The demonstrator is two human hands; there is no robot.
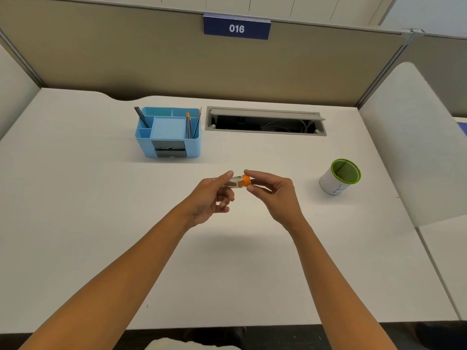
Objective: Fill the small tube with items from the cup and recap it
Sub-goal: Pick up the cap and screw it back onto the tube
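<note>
A small clear tube (235, 182) is held sideways above the middle of the white desk (88, 198). My left hand (211, 197) pinches its body between thumb and fingers. An orange cap (246, 180) sits on the tube's right end, and my right hand (271, 190) grips that cap with thumb and forefinger. Something dark shows inside the tube. The white cup with a green rim (340, 176) stands to the right, apart from both hands; small bits lie on its green inside.
A blue desk organiser (168, 132) with pencils and a pen stands at the back left of centre. A grey cable hatch (265, 121) lies open behind the hands. Beige partition walls enclose the desk, and a white side panel (414, 147) rises at the right.
</note>
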